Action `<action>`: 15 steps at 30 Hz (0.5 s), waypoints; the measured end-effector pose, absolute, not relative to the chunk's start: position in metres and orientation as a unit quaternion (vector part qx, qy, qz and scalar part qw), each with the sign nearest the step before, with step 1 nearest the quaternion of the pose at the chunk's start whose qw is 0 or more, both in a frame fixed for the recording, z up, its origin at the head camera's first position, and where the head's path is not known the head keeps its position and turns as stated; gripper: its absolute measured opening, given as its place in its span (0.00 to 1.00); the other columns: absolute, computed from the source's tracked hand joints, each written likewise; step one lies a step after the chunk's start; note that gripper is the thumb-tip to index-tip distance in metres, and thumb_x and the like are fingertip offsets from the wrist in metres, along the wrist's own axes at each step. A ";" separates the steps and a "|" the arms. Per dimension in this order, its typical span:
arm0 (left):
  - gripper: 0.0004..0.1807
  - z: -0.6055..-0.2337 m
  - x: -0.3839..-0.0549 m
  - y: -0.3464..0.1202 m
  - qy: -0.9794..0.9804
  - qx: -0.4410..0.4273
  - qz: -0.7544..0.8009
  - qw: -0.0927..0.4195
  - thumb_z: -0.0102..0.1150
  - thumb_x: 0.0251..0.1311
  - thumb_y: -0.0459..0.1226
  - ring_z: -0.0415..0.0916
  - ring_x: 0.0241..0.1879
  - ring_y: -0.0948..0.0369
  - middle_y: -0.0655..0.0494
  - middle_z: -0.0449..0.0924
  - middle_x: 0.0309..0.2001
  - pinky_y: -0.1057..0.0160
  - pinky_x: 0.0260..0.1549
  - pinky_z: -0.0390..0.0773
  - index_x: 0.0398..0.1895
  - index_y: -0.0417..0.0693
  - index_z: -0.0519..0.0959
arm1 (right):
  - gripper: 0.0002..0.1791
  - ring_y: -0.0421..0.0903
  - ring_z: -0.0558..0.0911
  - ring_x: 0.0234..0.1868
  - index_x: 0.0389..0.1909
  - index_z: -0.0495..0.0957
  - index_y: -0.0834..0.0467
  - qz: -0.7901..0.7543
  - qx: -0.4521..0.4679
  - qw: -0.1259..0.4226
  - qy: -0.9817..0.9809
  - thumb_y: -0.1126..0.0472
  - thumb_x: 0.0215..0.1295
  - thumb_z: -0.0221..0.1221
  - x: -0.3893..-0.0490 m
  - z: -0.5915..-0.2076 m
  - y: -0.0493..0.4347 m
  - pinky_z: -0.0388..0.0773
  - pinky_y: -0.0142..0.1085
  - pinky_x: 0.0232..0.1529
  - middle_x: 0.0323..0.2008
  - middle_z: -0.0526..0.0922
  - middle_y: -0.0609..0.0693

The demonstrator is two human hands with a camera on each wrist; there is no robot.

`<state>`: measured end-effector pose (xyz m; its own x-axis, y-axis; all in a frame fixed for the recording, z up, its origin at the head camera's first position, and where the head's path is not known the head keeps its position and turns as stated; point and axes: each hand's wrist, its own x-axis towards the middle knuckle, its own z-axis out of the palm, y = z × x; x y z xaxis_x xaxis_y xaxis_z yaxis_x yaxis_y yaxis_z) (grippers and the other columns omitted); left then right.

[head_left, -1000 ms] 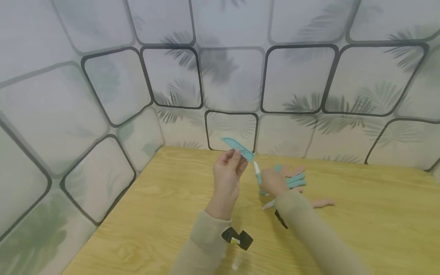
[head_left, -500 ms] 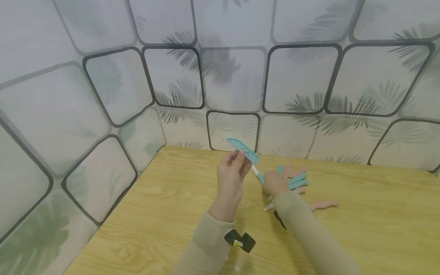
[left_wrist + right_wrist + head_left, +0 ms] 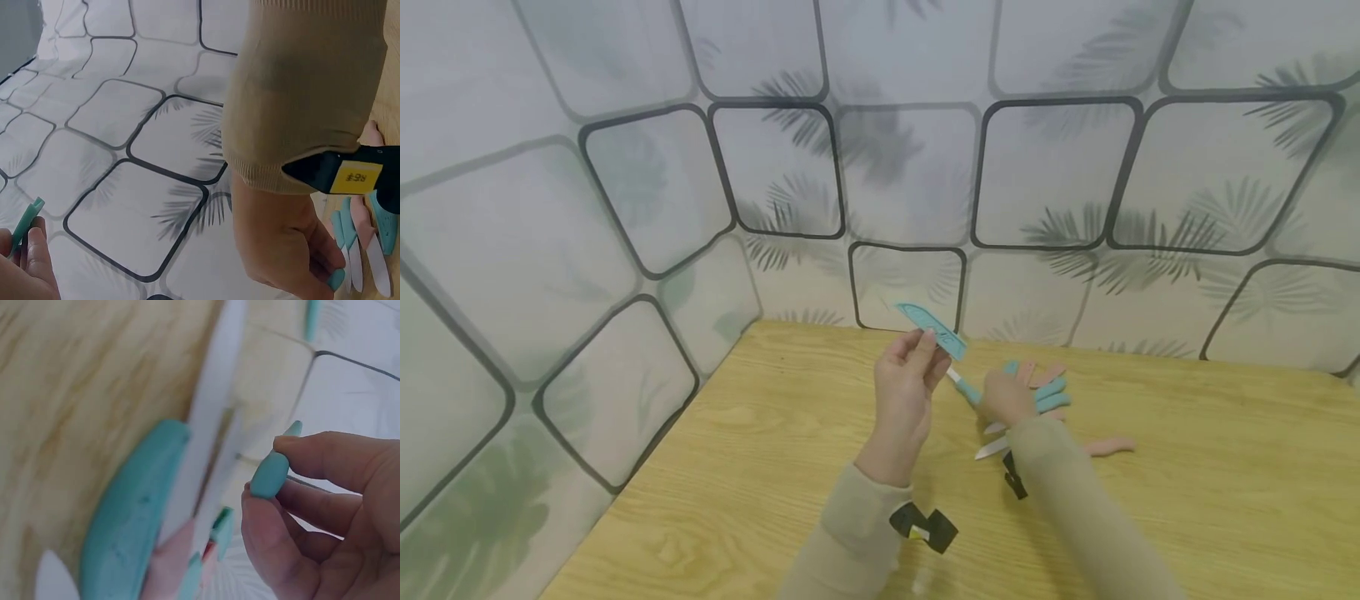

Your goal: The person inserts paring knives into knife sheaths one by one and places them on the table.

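Observation:
My left hand pinches a teal knife sheath between thumb and fingers, raised over the table and slanting down to the right. My right hand grips a small knife by its teal handle. A short stretch of the knife's white blade shows just below the sheath's lower end; the tip is hidden behind the sheath and left fingers. In the right wrist view, thumb and fingers close round the handle's rounded butt. The left wrist view catches the sheath at its lower left.
Several teal-handled and pink-handled knives lie on the wooden table beside and under my right hand. One bare blade points left near the right sleeve. A patterned wall covering rises behind the table.
The knife in my right hand has tilted from nearly upright to slanting up-left, its tip passing out of sight at the sheath's lower end. The left hand has hardly moved.

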<state>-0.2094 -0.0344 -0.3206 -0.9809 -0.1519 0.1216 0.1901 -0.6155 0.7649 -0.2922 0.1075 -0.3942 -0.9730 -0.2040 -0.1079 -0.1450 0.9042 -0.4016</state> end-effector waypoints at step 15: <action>0.12 -0.320 -0.211 -0.042 -0.439 -0.037 -0.891 0.113 0.50 0.60 0.34 0.76 0.32 0.64 0.53 0.76 0.33 0.70 0.38 0.76 0.43 0.33 0.69 | 0.13 0.59 0.77 0.38 0.39 0.74 0.71 -0.305 -0.145 -0.019 0.941 0.65 0.57 0.56 -0.244 -0.346 0.143 0.75 0.50 0.39 0.36 0.78 0.62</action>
